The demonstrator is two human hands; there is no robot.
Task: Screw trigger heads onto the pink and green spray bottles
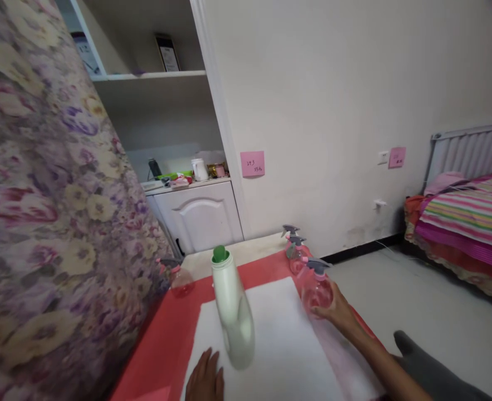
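On a clock laid over the table with the pale green bottle (pixel 234 312) at its centre, the left hand (pixel 206 376) is nearest, at eight o'clock. It lies palm down on the white sheet (pixel 281 334), its fingers almost straight, just beside the bottle, and I see nothing held in it. The pale green bottle stands on this sheet, with a green spout (pixel 220 254) in its mouth. At two o'clock, the right hand (pixel 331 305) is curved around the body of a pink transparent spray bottle (pixel 316 291) with a grey trigger head, its fingers closed as far as the bottle permits. Under the sheet there is a red cover (pixel 162 328). At ten o'clock stands another spray bottle (pixel 182 282); at one o'clock, beyond the held one, two more spray bottles (pixel 298 260) are close together. Farther, the white cabinet (pixel 206 220) is at eleven, a pink note (pixel 252 164) on the wall at twelve, and the bed (pixel 473 200) at two.
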